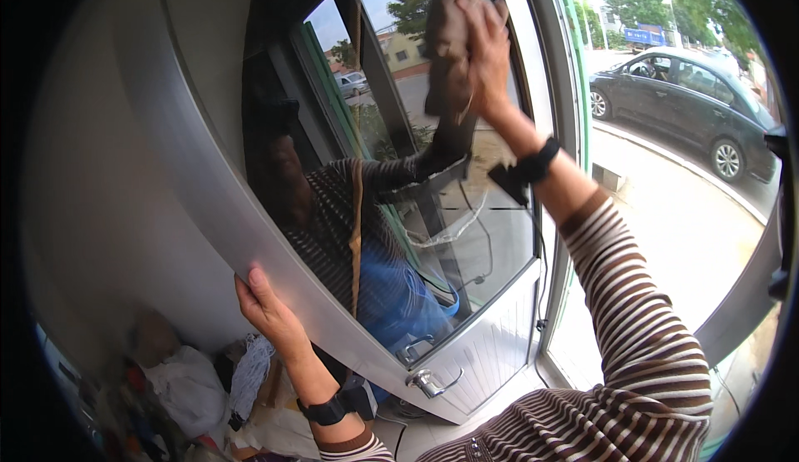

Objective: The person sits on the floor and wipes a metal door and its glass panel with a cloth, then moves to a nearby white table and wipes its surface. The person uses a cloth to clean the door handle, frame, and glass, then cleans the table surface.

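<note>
My right hand [490, 56] is raised and presses a bunched brown cloth [450, 44] flat against the upper part of the door's glass pane [499, 231]; both are slightly blurred. Lower at the left, my left hand [268, 309] grips the outer edge of the white metal door frame [225, 225], thumb on the near face. A chrome lever handle [431, 382] sits on the door's lower corner. The dark glass mirrors my striped sleeve, the cloth and the street. Black bands are on both wrists.
Behind the door at lower left lie a white bag [190, 393], a string mop head [251, 371] and other clutter. A black cable [542, 275] hangs by the hinge side. Through the doorway are a pavement [649, 212] and a parked dark car [686, 103].
</note>
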`<state>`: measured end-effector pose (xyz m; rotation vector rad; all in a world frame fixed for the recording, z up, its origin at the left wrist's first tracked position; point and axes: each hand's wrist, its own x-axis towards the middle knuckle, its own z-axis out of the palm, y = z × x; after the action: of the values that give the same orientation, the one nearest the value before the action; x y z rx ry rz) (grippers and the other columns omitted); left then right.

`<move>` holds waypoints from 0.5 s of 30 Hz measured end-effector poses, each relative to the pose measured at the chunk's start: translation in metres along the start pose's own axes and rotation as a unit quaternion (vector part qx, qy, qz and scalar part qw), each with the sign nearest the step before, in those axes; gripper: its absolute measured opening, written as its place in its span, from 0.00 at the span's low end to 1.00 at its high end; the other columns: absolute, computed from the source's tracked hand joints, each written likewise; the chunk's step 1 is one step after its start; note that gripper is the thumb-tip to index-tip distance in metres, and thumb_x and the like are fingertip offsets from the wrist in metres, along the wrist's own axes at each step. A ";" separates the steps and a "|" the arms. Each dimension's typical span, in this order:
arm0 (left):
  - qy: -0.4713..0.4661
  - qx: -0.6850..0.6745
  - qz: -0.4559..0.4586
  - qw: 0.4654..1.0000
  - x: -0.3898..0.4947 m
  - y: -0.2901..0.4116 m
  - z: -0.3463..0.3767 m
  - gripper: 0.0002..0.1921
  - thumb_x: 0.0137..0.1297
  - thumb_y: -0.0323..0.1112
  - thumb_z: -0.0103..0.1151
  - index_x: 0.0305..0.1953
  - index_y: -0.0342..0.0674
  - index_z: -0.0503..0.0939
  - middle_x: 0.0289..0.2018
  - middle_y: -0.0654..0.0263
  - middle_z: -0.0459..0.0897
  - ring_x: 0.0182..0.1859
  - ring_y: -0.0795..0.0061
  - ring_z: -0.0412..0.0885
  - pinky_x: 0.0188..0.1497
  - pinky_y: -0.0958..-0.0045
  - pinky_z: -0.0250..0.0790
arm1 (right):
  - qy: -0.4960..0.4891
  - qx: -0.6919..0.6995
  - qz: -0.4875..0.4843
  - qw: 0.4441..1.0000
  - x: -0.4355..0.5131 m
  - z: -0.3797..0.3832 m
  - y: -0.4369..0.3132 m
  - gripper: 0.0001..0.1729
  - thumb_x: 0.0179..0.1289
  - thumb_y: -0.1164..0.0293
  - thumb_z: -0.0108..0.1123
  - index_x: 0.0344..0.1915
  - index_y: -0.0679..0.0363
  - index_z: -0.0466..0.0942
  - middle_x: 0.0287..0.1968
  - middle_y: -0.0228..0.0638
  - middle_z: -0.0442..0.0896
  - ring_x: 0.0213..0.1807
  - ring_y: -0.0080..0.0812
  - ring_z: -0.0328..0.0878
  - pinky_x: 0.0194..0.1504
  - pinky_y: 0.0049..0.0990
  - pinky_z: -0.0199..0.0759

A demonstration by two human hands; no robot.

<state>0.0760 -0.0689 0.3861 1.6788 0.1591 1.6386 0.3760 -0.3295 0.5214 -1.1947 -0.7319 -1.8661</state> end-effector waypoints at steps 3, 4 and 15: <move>0.004 0.005 -0.025 1.000 0.001 -0.004 -0.002 0.30 0.76 0.53 0.45 0.59 0.27 0.72 0.52 0.51 0.79 0.53 0.64 0.78 0.57 0.67 0.70 | -0.151 0.062 -0.045 0.986 -0.059 -0.028 -0.068 0.37 0.54 0.57 0.66 0.65 0.48 0.70 0.71 0.45 0.59 0.69 0.53 0.60 0.63 0.51 0.60; 0.001 0.005 -0.002 1.000 0.001 -0.006 -0.002 0.29 0.77 0.52 0.45 0.58 0.25 0.71 0.52 0.50 0.79 0.53 0.63 0.77 0.57 0.67 0.70 | -0.161 0.101 -0.091 0.977 -0.078 -0.038 -0.091 0.36 0.54 0.57 0.66 0.65 0.48 0.71 0.71 0.45 0.58 0.69 0.53 0.59 0.63 0.51 0.60; -0.018 -0.027 0.021 0.999 0.003 -0.018 -0.007 0.25 0.77 0.45 0.47 0.55 0.22 0.72 0.51 0.51 0.79 0.51 0.65 0.76 0.58 0.67 0.67 | -0.239 0.320 -0.472 0.786 0.025 -0.005 -0.091 0.30 0.53 0.72 0.67 0.59 0.46 0.73 0.63 0.35 0.70 0.60 0.39 0.71 0.56 0.39 0.72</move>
<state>0.0782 -0.0514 0.3770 1.6786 0.0626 1.6283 0.2898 -0.2936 0.5374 -0.8668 -2.3791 -1.7090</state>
